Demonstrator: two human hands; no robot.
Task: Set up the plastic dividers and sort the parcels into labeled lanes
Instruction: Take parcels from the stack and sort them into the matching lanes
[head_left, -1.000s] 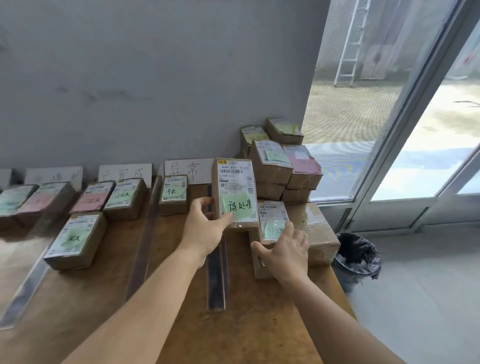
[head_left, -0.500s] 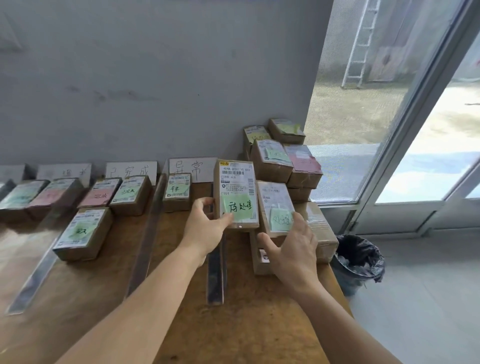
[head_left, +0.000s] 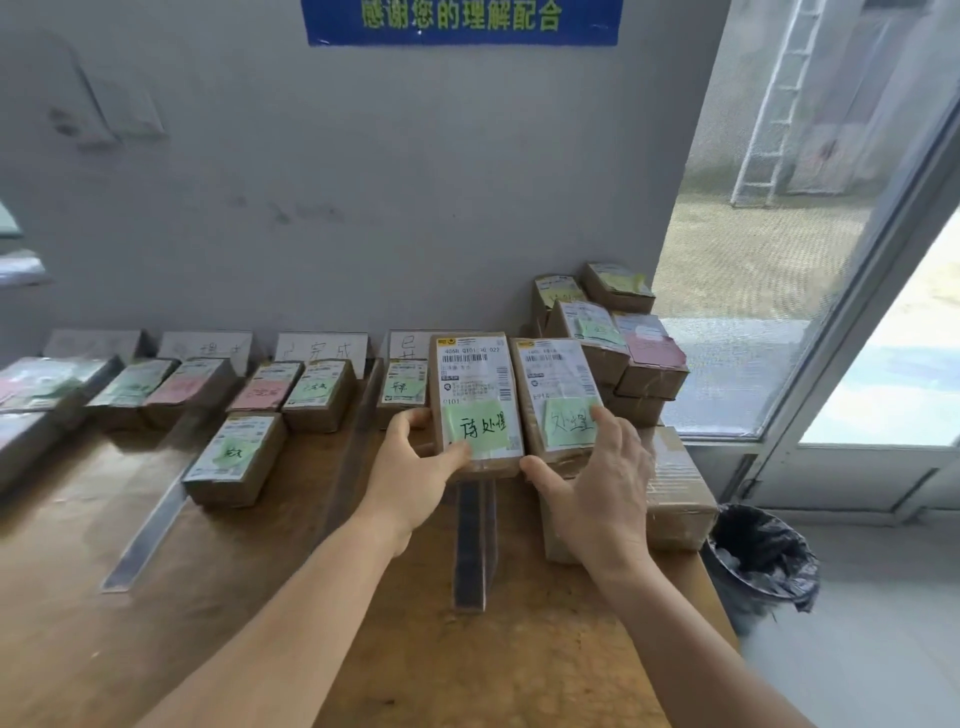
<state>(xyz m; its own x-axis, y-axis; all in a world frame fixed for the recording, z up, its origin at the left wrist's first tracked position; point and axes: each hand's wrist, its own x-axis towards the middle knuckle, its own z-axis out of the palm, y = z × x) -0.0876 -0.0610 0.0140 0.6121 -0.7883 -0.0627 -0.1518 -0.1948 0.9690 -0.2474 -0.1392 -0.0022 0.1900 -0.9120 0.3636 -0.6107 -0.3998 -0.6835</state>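
Left hand (head_left: 410, 462) bare; right hand (head_left: 597, 488) bare; both forearms uncovered, no sleeves, rings or watch visible.

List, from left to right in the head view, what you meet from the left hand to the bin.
Left hand → brown cardboard parcel with green handwritten note → second green-noted brown parcel → right hand → large taped cardboard box → black-lined waste bin.

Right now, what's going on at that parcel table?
A person is sorting parcels on a wooden table. The left hand holds one parcel upright, the right hand holds a second parcel beside it, each bearing a green handwritten note. Below them a clear plastic divider stands on the table. Other parcels already lie in lanes under paper signs at the wall, and an unsorted stack waits at the right.
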